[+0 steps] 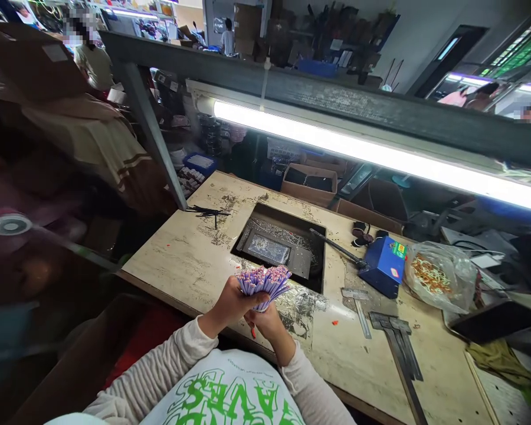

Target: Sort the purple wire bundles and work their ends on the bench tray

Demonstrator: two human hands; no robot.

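Note:
A thick bundle of purple wires [265, 282], with pinkish ends fanned out at the top, stands upright at the table's front edge. My left hand [235, 301] is closed around it from the left, thumb across the front. Below, my right hand [268, 321] grips the lower part of the same bundle, its fingers partly hidden. A small orange-red piece [253, 332] shows beneath the hands. Just beyond the bundle lies a recessed dark metal tray [317, 271] with a shiny rectangular pool [269, 248] in it, which looks like molten solder.
A blue box with a black handle [383, 265] stands right of the recess, beside a clear bag of small parts [442, 277]. Metal squares [393, 336] lie at the right. Black strips [207, 211] lie at the far left. A lit tube lamp [358, 144] crosses above the table.

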